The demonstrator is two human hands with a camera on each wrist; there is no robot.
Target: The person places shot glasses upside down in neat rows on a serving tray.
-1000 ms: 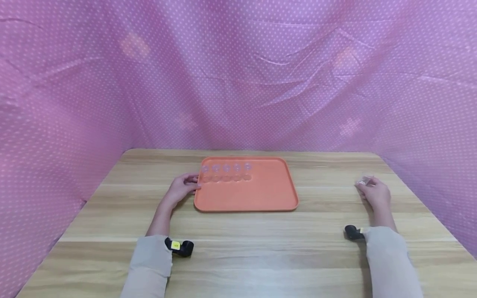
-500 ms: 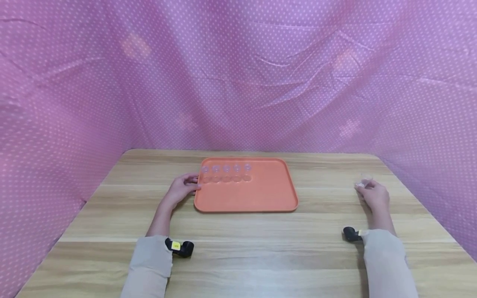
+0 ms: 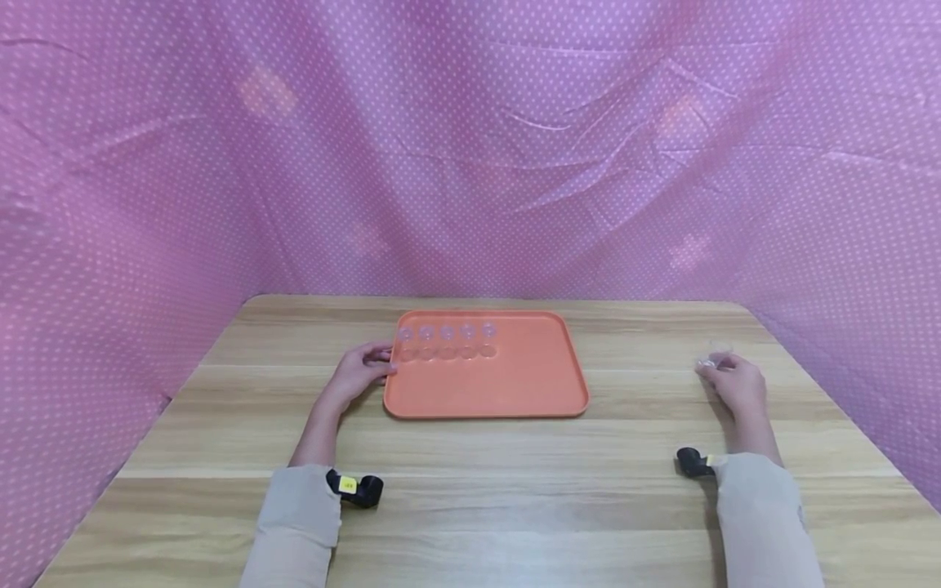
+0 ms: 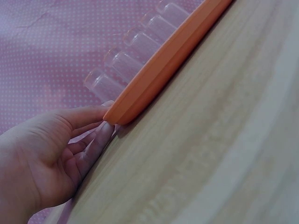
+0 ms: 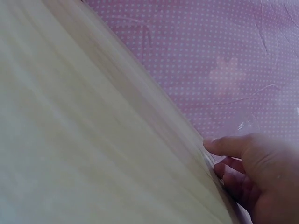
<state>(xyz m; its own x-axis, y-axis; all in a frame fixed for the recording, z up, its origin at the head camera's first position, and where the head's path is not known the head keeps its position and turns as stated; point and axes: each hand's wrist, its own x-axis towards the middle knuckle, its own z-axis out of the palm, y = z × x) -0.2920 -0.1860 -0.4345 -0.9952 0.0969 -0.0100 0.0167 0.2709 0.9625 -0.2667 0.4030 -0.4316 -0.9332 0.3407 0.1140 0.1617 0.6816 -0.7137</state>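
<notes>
An orange tray [image 3: 485,392] lies on the wooden table, bearing several clear plastic cups [image 4: 110,86] that stand in a row along its far left part. At the tray's left edge my left hand [image 3: 356,374] pinches the rim between thumb and fingers. Over at the right side of the table, my right hand [image 3: 738,382] grips a small clear plastic cup [image 5: 243,125] low at the tabletop. That cup is see-through and mostly behind the fingers, so its outline is faint in both views.
A pink dotted curtain [image 3: 470,163] hangs behind and on both sides of the wooden table [image 3: 515,490]. Bare tabletop lies between the tray and my right hand. The table's right edge runs close by that hand.
My right hand has shifted slightly left and toward me with the clear cup, and the cup has turned in the fingers. The left hand and the tray stay put.
</notes>
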